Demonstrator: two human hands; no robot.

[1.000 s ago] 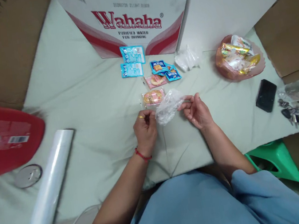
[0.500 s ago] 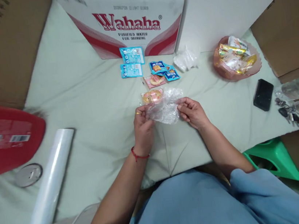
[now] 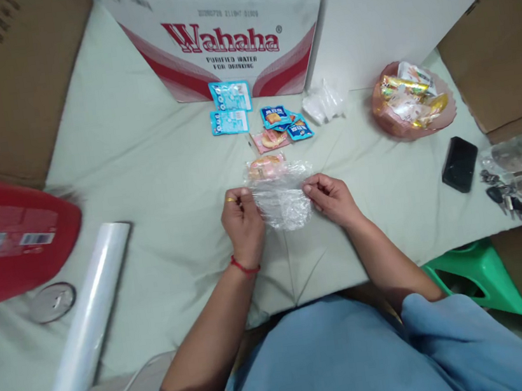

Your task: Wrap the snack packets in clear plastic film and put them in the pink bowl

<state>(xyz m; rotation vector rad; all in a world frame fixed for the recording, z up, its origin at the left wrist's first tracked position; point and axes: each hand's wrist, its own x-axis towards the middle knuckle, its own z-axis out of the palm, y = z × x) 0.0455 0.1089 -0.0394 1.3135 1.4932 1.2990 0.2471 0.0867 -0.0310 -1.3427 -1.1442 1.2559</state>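
A crumpled sheet of clear plastic film (image 3: 285, 205) is stretched between my two hands above the cloth. My left hand (image 3: 244, 220), with a ring and a red cord at the wrist, pinches its left edge. On the other side, my right hand (image 3: 331, 198) pinches the right edge between thumb and fingers. Just beyond the film lies a wrapped pastry (image 3: 267, 166), its near side partly covered by the film. Farther back are a pink snack packet (image 3: 269, 140) and several small blue snack packets (image 3: 275, 116). Two light-blue sachets (image 3: 231, 97) lie to their left.
A white and red water carton (image 3: 226, 40) stands at the back. Right of it are a crumpled plastic bag (image 3: 324, 102), a pink bowl (image 3: 396, 129) of snacks, a black case (image 3: 459, 164), keys and bottles. At left lie a film roll (image 3: 88, 321), a round tin (image 3: 54, 302) and a red container (image 3: 16, 234).
My hands have drawn the plastic film slightly toward me and spread it wider and flatter. My left hand has moved a little left and nearer; more of the wrapped pastry's surroundings shows.
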